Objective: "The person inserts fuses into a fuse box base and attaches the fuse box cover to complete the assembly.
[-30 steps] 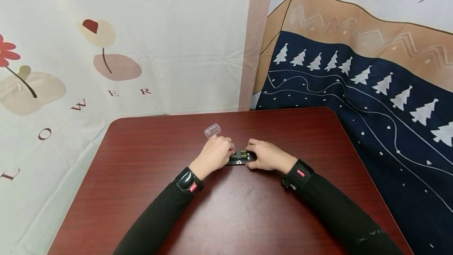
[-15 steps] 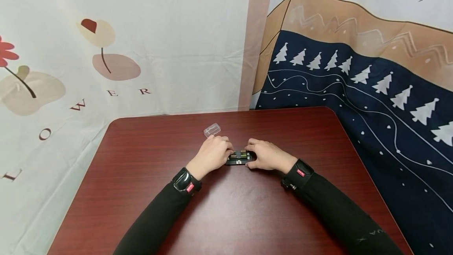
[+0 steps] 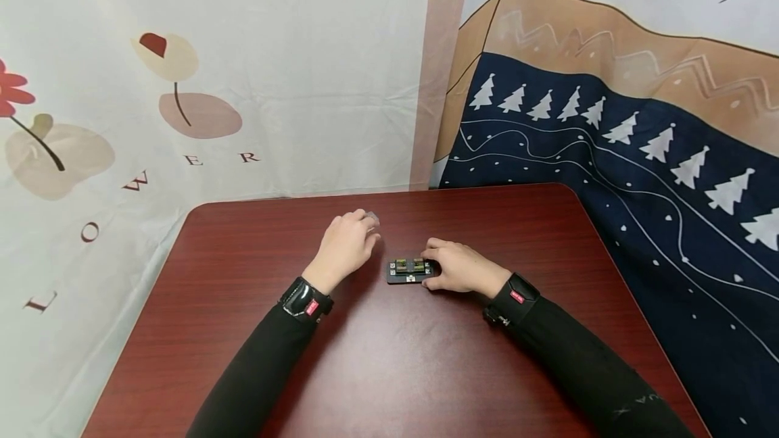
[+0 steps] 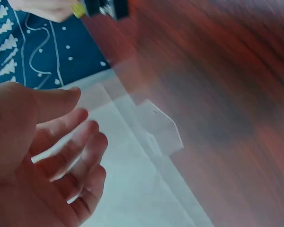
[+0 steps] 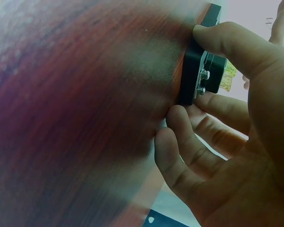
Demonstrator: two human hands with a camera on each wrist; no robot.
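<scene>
A small black block [image 3: 410, 268] with green-yellow strips on top lies on the table; two metal screws [image 5: 203, 81] show at its end in the right wrist view. My right hand [image 3: 455, 268] grips its right end between thumb and fingers. Farther back and to the left, my left hand [image 3: 345, 246] is at a clear plastic cover [image 3: 373, 219], which it mostly hides in the head view. The left wrist view shows this hand [image 4: 61, 146] with loosely bent fingers and a gap between them and the cover [image 4: 163, 130].
The dark red wooden table [image 3: 389, 370] has rounded far corners. Behind it hangs a pale cloth [image 3: 328, 73] with flower prints, and to the right a navy cloth [image 3: 548, 144] with white trees. Each wrist wears a black band [image 3: 306, 299].
My left hand has let go of the black block's left end and moved back and left to the clear cover. My right hand has stayed on the block.
</scene>
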